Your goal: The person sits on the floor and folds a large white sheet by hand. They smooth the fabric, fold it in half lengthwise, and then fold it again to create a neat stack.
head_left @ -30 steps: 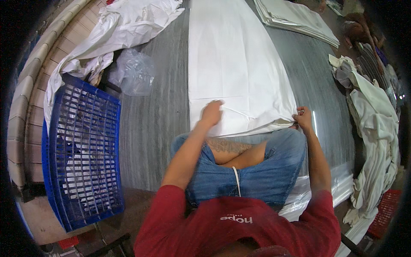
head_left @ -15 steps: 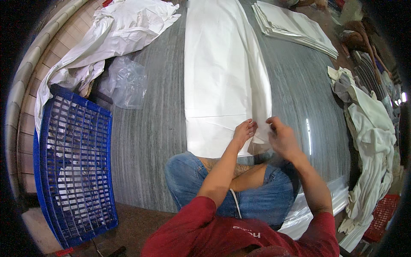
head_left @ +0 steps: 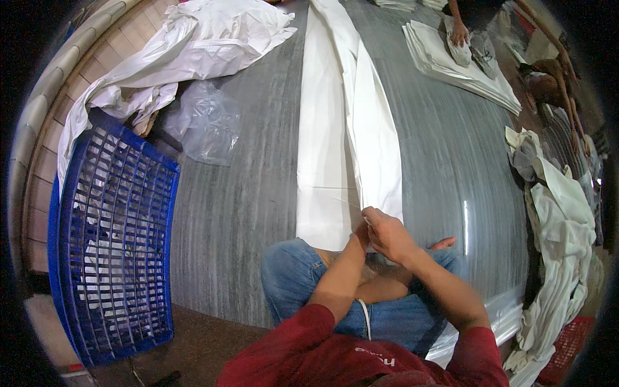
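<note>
Two hands meet over the near end of a long white cloth, just below the middle of the frame.
The left hand reaches up from the lower edge, its fingers mostly hidden behind the other hand, so their grip cannot be told; the right hand slants inward, fingers curled closed, pinching the cloth's folded edge. At left stands a blue basket, with a crumpled white heap above it and a clear plastic bag beside it; the cloth runs up the centre of the grey table, a folded stack lies upper right, and a loose cloth pile at far right. Half a second ago the hands were apart and the cloth lay wider; its right side now folds inward.
</note>
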Tool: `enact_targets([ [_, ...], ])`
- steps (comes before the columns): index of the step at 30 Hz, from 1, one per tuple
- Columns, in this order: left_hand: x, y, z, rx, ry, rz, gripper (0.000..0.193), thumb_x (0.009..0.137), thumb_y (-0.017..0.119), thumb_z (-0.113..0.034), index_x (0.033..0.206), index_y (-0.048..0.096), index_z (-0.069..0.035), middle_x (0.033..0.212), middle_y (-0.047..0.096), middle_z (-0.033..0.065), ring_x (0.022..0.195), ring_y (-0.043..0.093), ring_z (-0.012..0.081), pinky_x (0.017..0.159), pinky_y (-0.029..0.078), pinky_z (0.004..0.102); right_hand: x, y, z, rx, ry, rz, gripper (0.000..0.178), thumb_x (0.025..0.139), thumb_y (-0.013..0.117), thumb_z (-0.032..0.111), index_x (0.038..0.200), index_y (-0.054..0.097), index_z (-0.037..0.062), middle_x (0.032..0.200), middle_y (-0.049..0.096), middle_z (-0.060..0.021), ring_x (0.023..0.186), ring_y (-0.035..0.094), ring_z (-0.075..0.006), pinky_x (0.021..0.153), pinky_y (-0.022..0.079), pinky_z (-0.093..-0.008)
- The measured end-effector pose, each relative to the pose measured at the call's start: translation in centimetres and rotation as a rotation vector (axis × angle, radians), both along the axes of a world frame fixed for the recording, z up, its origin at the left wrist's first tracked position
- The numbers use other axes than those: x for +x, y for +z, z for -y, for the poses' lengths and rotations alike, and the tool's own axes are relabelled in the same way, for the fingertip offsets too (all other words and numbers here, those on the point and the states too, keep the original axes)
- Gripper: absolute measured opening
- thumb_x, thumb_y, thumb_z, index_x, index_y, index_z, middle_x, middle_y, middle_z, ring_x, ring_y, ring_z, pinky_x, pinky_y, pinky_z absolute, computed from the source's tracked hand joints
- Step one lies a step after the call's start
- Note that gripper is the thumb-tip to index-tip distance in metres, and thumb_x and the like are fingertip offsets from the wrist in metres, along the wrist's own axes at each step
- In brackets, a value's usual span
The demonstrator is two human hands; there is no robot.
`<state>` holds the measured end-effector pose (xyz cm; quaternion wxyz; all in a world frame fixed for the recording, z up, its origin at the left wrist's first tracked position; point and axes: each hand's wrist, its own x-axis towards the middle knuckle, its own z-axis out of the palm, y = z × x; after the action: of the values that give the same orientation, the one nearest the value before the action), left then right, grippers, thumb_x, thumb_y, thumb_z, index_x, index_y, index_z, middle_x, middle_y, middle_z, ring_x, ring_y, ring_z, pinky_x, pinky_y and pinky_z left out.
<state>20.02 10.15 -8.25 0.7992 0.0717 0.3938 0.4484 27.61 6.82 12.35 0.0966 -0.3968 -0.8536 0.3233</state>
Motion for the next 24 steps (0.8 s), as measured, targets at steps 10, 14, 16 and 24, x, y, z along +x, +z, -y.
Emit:
enact_targets([
  [10, 1.8, 3.0, -0.8, 0.062, -0.048, -0.15, 0.041, 0.105, 0.033, -0.037, 0.125, 0.056, -0.009, 0.128, 0.06, 0.005, 0.106, 0.058, 0.0195, 0.093, 0.044, 0.0322, 3.5, 0.1, -0.1, 0.024, -0.306, -0.162, 0.03, 0.082, 0.064, 0.006, 0.111, 0.055, 0.0027, 0.093, 0.066, -0.0215, 0.086, 0.067, -0.0357, 0.075, 0.052, -0.0413],
  [14, 2.3, 0.5, -1.8, 0.283, -0.118, -0.325, 0.045, 0.105, 0.03, -0.043, 0.122, 0.058, -0.012, 0.128, 0.06, 0.0022, 0.106, 0.058, 0.0181, 0.094, 0.044, 0.0352, 7.3, 3.2, -0.4, 0.013, -0.503, -0.295, 0.032, 0.08, 0.065, 0.008, 0.111, 0.055, 0.003, 0.094, 0.067, -0.019, 0.088, 0.067, -0.0307, 0.077, 0.052, -0.0384],
  [16, 1.1, -2.5, -2.6, 0.318, -0.067, -0.153, 0.049, 0.104, 0.028, -0.049, 0.12, 0.058, -0.014, 0.128, 0.06, 0.0005, 0.108, 0.059, 0.0171, 0.095, 0.044, 0.037, 8.7, 1.9, -1.2, 0.052, -0.578, -0.326, 0.033, 0.08, 0.066, 0.008, 0.111, 0.056, 0.0027, 0.093, 0.068, -0.0165, 0.088, 0.066, -0.0271, 0.077, 0.052, -0.0364],
  [24, 2.9, -0.7, -2.3, 0.124, -0.117, 0.006, 0.059, 0.103, 0.027, -0.055, 0.14, 0.045, -0.013, 0.137, 0.055, 0.0031, 0.113, 0.056, 0.0157, 0.081, 0.045, 0.0266, 12.2, -3.4, -1.7, -0.089, -0.725, -0.825, 0.03, 0.075, 0.066, 0.0, 0.103, 0.057, 0.0, 0.083, 0.057, -0.0032, 0.075, 0.056, -0.0103, 0.066, 0.048, -0.0263],
])
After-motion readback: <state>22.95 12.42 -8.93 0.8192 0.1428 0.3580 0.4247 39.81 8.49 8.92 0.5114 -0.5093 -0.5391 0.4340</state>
